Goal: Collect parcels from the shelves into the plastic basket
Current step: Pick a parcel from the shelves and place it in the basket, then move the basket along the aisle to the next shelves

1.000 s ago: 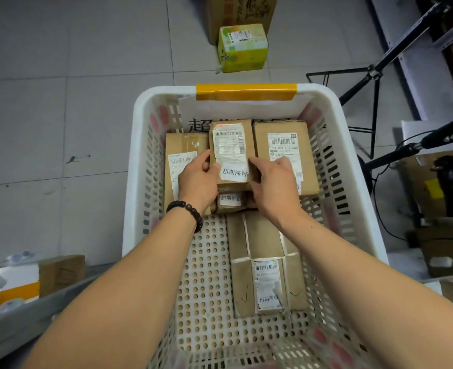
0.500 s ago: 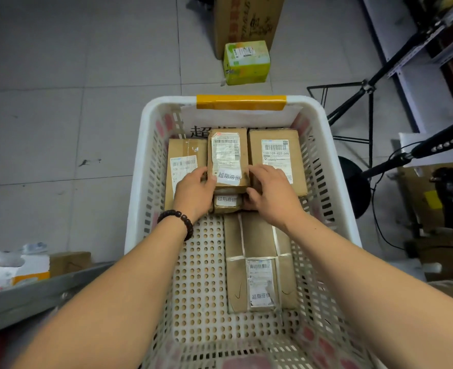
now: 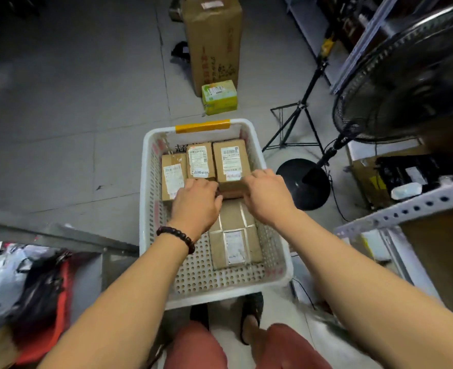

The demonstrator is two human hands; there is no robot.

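A white plastic basket with a yellow-taped far rim stands on the floor. Three brown cardboard parcels stand in a row at its far end: a left one, a middle one and a right one. A larger taped parcel lies flat nearer to me. My left hand, with a bead bracelet on the wrist, and my right hand flank the near end of the right parcel with curled fingers touching it.
A tall cardboard box and a yellow-green box stand on the floor beyond the basket. On the right are a standing fan, a tripod and a metal shelf. Bags fill the left shelf.
My view has risen and pulled back from the basket. Both hands have shifted right, from the middle parcel to the near end of the right parcel.
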